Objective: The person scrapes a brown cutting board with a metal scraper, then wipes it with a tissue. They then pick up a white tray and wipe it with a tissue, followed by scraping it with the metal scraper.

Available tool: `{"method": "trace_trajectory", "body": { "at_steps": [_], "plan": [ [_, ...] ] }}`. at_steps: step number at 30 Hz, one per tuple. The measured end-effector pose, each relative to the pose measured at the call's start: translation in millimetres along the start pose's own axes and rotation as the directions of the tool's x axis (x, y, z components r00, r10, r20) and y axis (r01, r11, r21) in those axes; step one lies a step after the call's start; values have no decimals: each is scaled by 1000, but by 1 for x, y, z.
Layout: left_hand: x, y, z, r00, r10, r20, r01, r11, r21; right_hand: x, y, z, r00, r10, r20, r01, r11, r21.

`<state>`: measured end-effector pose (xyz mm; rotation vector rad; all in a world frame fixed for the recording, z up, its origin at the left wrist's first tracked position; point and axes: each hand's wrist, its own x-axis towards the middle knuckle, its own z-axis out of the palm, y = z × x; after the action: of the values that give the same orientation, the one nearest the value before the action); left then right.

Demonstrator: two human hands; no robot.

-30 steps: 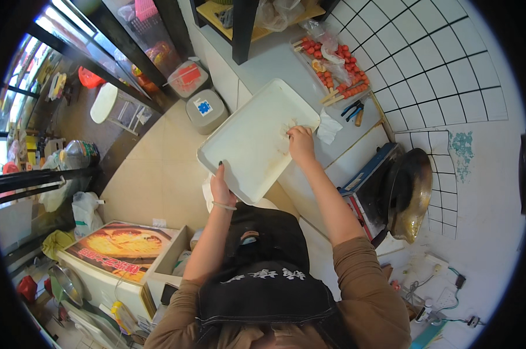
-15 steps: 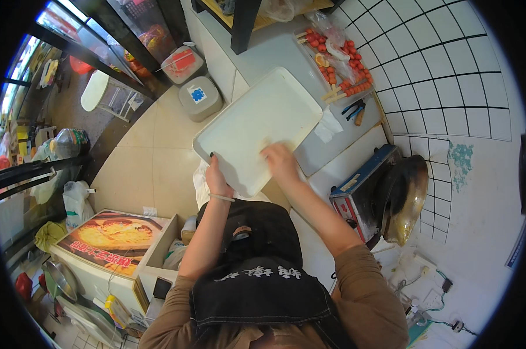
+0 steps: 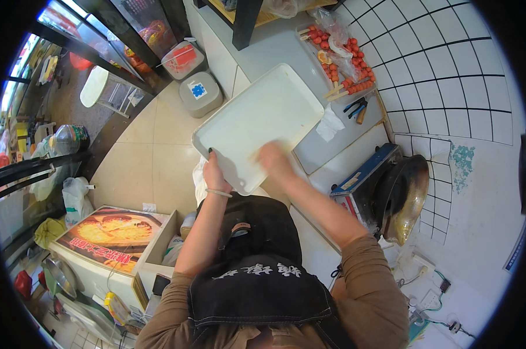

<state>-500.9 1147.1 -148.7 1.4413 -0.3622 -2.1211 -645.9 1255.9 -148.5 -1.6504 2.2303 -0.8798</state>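
Note:
A shallow white rectangular tray (image 3: 269,104) is held tilted in front of me. My left hand (image 3: 214,173) grips its near left edge, the thumb lying over the rim. Over the tray's near right part, my right hand (image 3: 273,161) is bent toward the inner surface and smeared by motion. Whether those fingers hold anything cannot be made out. Part of a white cloth (image 3: 199,181) shows beneath the tray by my left wrist.
On the grey counter right of the tray lie a crumpled tissue (image 3: 329,123), pliers (image 3: 356,109) and a tray of red fruit skewers (image 3: 340,58). A blue stove (image 3: 365,170) with a dark wok (image 3: 407,195) stands nearer right. Two lidded tubs, one a grey tub (image 3: 200,94), stand left.
My right hand has shifted slightly left and down over the tray, more blurred now. The tray and my left hand have barely moved, and the left grip stays.

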Motion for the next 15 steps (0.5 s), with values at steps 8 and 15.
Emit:
{"method": "trace_trajectory", "body": {
  "at_steps": [8, 15],
  "plan": [
    [4, 4, -4, 1000, -4, 19, 4, 1000, -15, 1, -19, -3, 998, 0, 59, -7, 993, 120],
    [-4, 10, 9, 997, -17, -71, 17, 1000, 13, -1, -33, -2, 996, 6, 87, -21, 984, 175]
  ]
}}
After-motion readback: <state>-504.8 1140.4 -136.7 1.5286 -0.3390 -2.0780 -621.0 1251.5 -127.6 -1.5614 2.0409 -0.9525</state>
